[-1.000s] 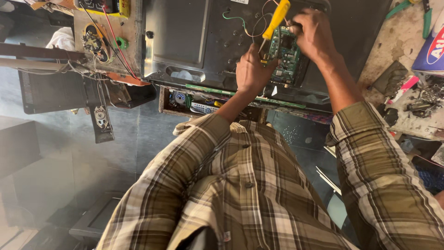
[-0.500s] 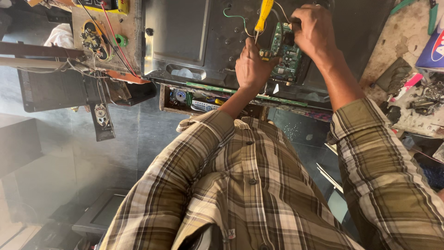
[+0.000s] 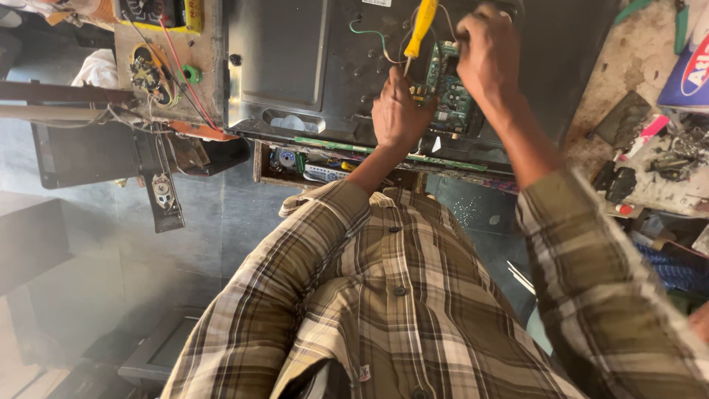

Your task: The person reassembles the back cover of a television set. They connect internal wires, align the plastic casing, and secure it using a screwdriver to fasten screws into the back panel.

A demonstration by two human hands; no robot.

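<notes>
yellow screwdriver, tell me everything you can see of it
The screwdriver has a bright yellow handle that looks like plastic and a thin dark metal shaft. It stands tilted, handle up and to the right, running off the top edge of the view, tip down toward the left hand. The shaft disappears behind that hand's fingers, which seem to grip it; the tip itself is hidden. It sits over the dark back panel, just left of the green circuit board, where the right hand rests.
</notes>
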